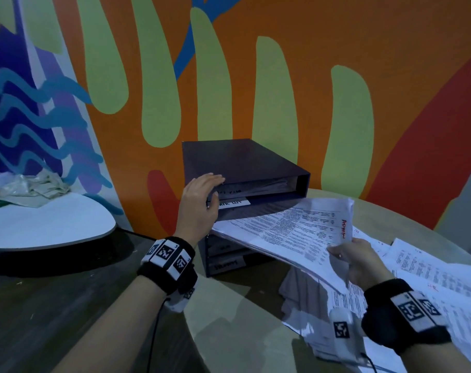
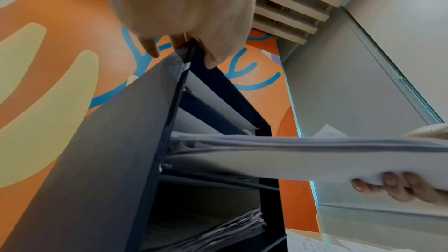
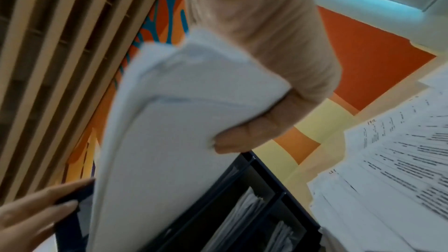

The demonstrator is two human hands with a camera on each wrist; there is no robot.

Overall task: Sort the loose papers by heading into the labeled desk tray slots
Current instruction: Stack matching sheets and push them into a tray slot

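A dark desk tray (image 1: 242, 162) with labeled slots stands on the round table against the mural wall. My left hand (image 1: 210, 189) rests on its top left front corner, fingers fairly straight over the top (image 2: 211, 58) and thumb against the front. My right hand (image 1: 355, 259) grips the near end of a thick stack of printed papers (image 1: 288, 227) with a red handwritten heading. The stack's far end sits in a middle slot (image 2: 184, 147). From the right wrist, my thumb (image 3: 247, 133) is curled under the stack (image 3: 169, 131). Lower slots (image 3: 242, 208) hold papers.
More loose printed papers (image 1: 431, 270) lie spread over the table's right side, under and beside my right wrist. At the left is a white rounded board (image 1: 40, 224) with crumpled plastic (image 1: 29, 189) on it. The glass tabletop (image 1: 242, 319) lies in front of the tray.
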